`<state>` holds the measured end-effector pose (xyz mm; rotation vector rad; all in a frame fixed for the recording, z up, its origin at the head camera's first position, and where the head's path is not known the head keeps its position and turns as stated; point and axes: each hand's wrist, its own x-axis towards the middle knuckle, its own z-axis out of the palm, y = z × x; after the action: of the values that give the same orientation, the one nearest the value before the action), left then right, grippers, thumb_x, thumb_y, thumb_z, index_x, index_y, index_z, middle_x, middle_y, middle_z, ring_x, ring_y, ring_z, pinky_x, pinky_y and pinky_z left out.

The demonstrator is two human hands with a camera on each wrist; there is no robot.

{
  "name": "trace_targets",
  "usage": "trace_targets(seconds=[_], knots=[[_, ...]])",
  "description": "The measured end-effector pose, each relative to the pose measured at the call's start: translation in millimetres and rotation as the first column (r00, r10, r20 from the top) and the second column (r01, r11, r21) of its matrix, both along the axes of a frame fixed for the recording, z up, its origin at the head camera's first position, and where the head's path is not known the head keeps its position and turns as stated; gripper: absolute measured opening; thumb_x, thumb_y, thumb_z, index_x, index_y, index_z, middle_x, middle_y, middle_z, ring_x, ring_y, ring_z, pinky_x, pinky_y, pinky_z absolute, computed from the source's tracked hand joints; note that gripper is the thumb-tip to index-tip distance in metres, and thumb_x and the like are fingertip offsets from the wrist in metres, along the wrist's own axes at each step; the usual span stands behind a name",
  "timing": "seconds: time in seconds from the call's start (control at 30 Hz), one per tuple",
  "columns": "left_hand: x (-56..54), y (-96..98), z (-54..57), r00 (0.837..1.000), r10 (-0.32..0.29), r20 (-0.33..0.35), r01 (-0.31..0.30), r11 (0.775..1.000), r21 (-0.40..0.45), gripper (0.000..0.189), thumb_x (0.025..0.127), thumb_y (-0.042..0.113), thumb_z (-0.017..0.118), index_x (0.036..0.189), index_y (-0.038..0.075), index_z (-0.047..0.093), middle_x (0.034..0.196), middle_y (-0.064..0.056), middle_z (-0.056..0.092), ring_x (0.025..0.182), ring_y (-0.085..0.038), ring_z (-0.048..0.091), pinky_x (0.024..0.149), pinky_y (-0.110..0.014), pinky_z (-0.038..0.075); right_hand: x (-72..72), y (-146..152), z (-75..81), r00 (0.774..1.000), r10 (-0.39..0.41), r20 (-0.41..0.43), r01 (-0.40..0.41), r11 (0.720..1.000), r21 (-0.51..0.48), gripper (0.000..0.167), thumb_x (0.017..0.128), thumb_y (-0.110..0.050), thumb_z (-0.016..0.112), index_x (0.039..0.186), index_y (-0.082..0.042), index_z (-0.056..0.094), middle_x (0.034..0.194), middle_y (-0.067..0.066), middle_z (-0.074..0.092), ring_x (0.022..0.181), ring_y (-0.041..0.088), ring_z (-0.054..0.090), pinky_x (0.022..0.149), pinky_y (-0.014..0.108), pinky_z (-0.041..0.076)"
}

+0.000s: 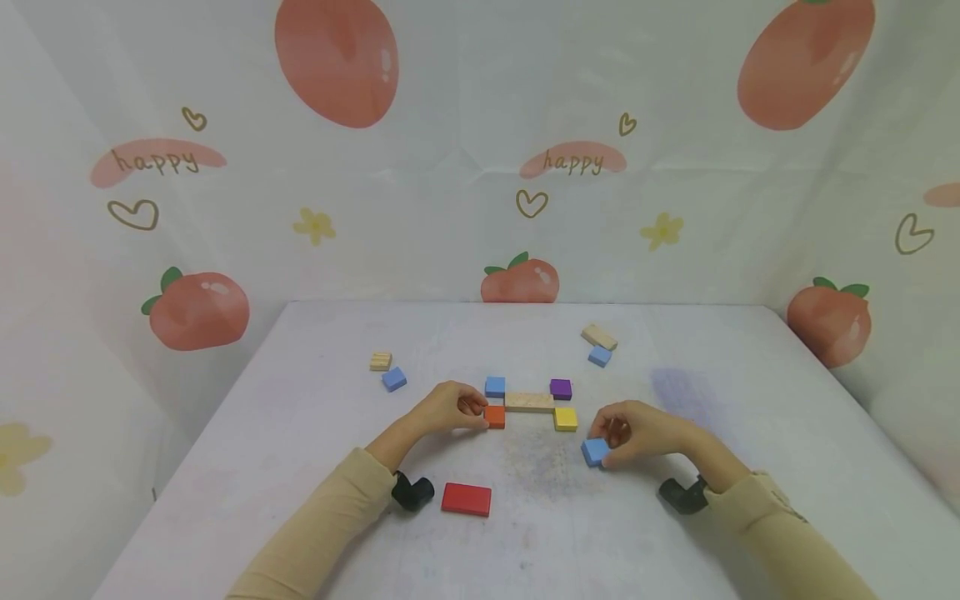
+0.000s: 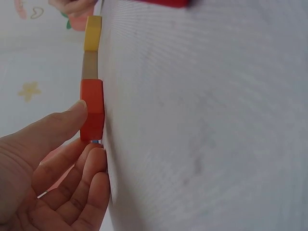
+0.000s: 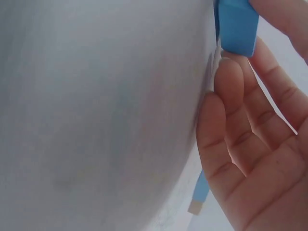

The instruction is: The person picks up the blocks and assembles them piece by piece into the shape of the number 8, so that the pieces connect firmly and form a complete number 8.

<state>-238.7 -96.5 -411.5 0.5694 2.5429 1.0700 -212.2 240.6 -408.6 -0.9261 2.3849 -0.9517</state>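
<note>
My left hand pinches an orange-red block, its thumb against one face in the left wrist view. That block touches the left end of a pale wooden plank. Just behind it lies a blue block. At the plank's right end are a purple block at the back and a yellow block at the front. To the right and nearer, my right hand holds another blue block between thumb and fingers, at or close to the tabletop; whether it touches I cannot tell.
A red rectangular block lies in front, near the left forearm. Back left are a ridged wooden piece and a blue block. Farther back right, a wooden plank lies beside a blue block. A printed curtain hangs behind.
</note>
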Motion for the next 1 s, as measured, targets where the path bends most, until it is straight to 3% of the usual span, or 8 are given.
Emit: trace_targets(seconds=[0.47, 1.0], knots=[[-1.0, -0.6, -1.4, 1.000, -0.006, -0.010, 0.006, 1.000, -0.003, 0.031, 0.078, 0.015, 0.074, 0.105, 0.002, 0.066, 0.090, -0.007, 0.067, 0.076, -0.010, 0.056, 0.065, -0.018, 0.046, 4.4, -14.5, 0.5, 0.988, -0.088, -0.125, 0.089, 0.996, -0.003, 0.027, 0.075, -0.024, 0.077, 0.093, -0.008, 0.064, 0.086, 0.000, 0.064, 0.075, 0.005, 0.052, 0.069, 0.018, 0.049], [0.9, -0.7, 0.6, 0.999, -0.022, -0.045, 0.022, 1.000, 0.000, 0.030, 0.077, 0.015, 0.075, 0.102, 0.001, 0.067, 0.089, -0.009, 0.068, 0.075, -0.008, 0.056, 0.065, -0.017, 0.045, 10.1, -31.4, 0.9, 0.975, -0.142, -0.173, 0.145, 0.989, 0.005, 0.029, 0.074, -0.025, 0.078, 0.090, -0.007, 0.063, 0.079, -0.002, 0.063, 0.070, 0.000, 0.054, 0.065, 0.018, 0.049]])
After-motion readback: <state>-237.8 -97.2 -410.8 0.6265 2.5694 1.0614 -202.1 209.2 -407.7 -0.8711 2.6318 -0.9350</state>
